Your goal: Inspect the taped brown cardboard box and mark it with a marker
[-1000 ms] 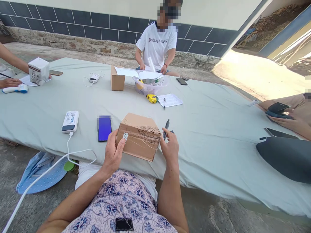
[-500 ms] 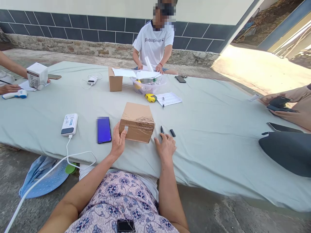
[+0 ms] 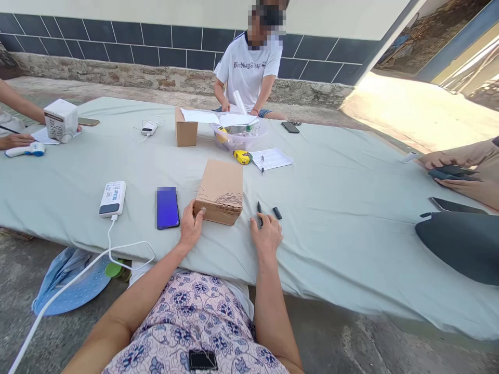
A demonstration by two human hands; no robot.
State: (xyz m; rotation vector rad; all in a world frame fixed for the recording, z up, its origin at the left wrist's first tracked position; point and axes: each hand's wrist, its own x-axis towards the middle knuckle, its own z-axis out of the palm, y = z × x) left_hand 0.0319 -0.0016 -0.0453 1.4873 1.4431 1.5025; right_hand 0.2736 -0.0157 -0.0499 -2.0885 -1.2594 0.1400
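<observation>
A brown cardboard box [image 3: 221, 182] sits on the cloth in front of me, with dark scribbled lines near its front right edge. My left hand [image 3: 190, 227] grips the box's front left corner, thumb on the front face. To the right, my right hand [image 3: 266, 232] rests on the cloth with thumb and fingers closed around a black marker [image 3: 259, 209], whose tip points away from me. Its loose black cap [image 3: 277, 213] lies just beyond those fingers. A phone [image 3: 167, 208] with a blue screen lies left of the box.
A white power bank [image 3: 112, 199] trails a cable over the near edge. Beyond the box are a yellow tape measure [image 3: 242, 157], a paper sheet [image 3: 272, 159], a plastic basin [image 3: 257, 140] and another carton [image 3: 185, 132]. Other people sit around the table; a dark cap-like item [image 3: 460, 244] lies right.
The box has come down lower onto the cloth and turned slightly under my left hand. My right hand has stayed nearly in place, its fingers now closer around the marker.
</observation>
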